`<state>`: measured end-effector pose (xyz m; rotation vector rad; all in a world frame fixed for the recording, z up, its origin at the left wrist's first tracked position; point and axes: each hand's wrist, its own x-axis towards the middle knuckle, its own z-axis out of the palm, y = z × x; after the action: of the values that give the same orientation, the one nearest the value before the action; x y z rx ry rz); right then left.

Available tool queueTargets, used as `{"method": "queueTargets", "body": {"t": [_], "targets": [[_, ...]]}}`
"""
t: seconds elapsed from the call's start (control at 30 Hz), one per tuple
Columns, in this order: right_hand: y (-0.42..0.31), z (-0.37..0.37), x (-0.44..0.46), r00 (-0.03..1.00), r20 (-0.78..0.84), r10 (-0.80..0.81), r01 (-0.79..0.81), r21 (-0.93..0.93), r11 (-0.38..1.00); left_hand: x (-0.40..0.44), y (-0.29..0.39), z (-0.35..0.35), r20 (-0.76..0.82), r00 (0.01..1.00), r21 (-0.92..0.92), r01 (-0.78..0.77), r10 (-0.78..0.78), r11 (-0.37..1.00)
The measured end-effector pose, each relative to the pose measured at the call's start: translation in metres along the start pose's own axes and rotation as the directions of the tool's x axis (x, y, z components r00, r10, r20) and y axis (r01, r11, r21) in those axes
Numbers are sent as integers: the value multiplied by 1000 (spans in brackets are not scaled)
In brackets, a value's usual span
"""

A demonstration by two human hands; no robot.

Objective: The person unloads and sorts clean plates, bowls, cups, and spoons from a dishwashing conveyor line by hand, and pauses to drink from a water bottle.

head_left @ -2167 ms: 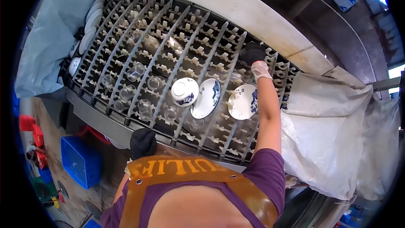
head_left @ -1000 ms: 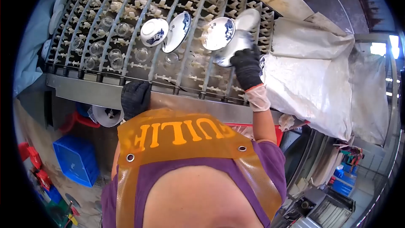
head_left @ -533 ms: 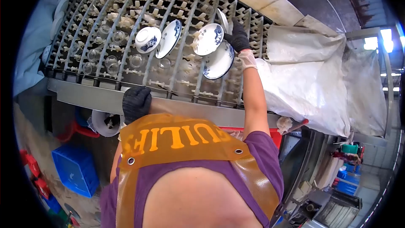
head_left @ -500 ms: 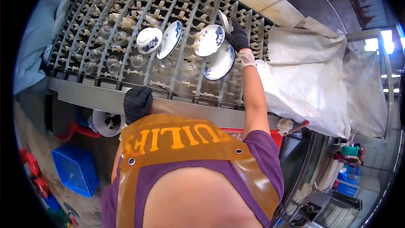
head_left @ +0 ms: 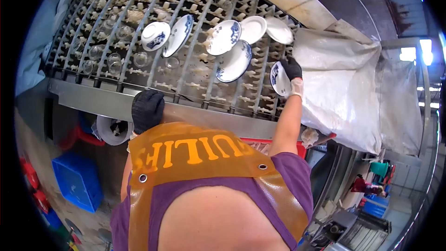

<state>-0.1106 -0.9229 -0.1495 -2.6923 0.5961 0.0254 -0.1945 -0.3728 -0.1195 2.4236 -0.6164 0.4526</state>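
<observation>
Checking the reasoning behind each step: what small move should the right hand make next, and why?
Probably ease the blue-patterned plate leftward, away from the white curtain: the right hand is at the plate's edge, and both sit right beside the curtain.

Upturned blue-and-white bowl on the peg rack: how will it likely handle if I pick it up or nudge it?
The bowl looks like glazed ceramic, so probably stiff and perhaps slippery in a gloved hand. Its rounded side may give it some tendency to rock on the pegs of the rack. A push toward the neighbouring plate could chip either.
</observation>
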Motion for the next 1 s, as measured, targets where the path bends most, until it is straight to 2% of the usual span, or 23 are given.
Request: {"method": "queueTargets", "body": {"t": [0.03, 0.07, 0.13, 0.17, 0.23, 0.33, 0.37, 0.43, 0.47, 0.53, 0.57, 0.6, 0.63, 0.67, 0.73, 0.77, 0.8, 0.87, 0.93, 0.97, 1.0], "targets": [[35, 4, 5, 990, 120, -77, 87, -82, 993, 0, 0, 2, 3, 1000, -7, -15, 15, 1000], [46, 4, -2, 991, 112, -77, 83, -45, 996, 0, 1, 4, -5, 1000, 1, -21, 21, 1000], [61, 1, -3, 971, 196, 138, -139, -6, 990, 2, 6, 9, -16, 1000, 10, -25, 26, 1000], [59, 1, -7, 970, 198, 142, -144, -2, 990, 3, 9, 9, -39, 999, 7, -30, 30, 1000], [56, 7, -22, 995, -3, 97, -95, -206, 974, 0, 12, 7, -42, 998, 8, -47, 47, 999], [61, 17, -22, 1000, -19, -24, 26, 77, 997, 1, 16, 12, -15, 999, 11, -30, 30, 1000], [60, 13, -20, 999, -27, -25, 27, 80, 996, 0, 20, 13, -25, 999, -2, -22, 22, 1000], [54, 3, -6, 994, 100, 49, -51, 16, 999, 0, 20, 15, -26, 1000, -22, -15, 15, 1000], [36, -5, -14, 998, 51, -31, 25, 106, 994, 2, 23, 16, -37, 999, -18, -19, 18, 1000], [-26, -37, -38, 995, 81, -56, 45, 128, 991, 4, 30, 15, -30, 999, 4, -20, 20, 1000], [-46, -42, -41, 988, 87, -125, 130, -50, 990, 5, 33, 17, -37, 999, 8, -18, 18, 1000], [-71, -49, -51, 978, 77, -193, 196, -29, 980, 4, 35, 18, -29, 999, 9, -30, 30, 1000], [-85, -40, -51, 972, 120, -200, 214, -117, 970, 2, 35, 21, -24, 1000, 10, -16, 16, 1000], [-93, -35, -41, 966, 160, -204, 235, -203, 951, 1, 35, 24, -23, 1000, 12, -4, 5, 1000], [-68, -9, 2, 961, 123, -249, 271, -215, 938, 1, 35, 29, -28, 998, 26, -53, 54, 998], [-62, -7, 25, 959, 50, -279, 283, -124, 951, 1, 36, 31, -18, 999, 21, -45, 45, 999], [-63, -8, 34, 927, -191, -324, 334, 20, 943, 1, 37, 32, -8, 999, 19, -40, 41, 999], [-43, 19, 104, 960, -210, -186, 199, 47, 979, 2, 42, 35, -49, 998, 44, -48, 50, 998], [-29, 57, 166, 995, -89, 38, 6, 452, 892, 5, 48, 34, -20, 998, 58, -58, 59, 997], [-21, 55, 187, 860, 11, -510, 490, -302, 818, 5, 52, 35, -60, 996, 45, -60, 63, 997], [17, 121, 260, 936, -109, -334, 341, 56, 938, 5, 55, 38, -102, 993, 32, -60, 63, 998]]}}
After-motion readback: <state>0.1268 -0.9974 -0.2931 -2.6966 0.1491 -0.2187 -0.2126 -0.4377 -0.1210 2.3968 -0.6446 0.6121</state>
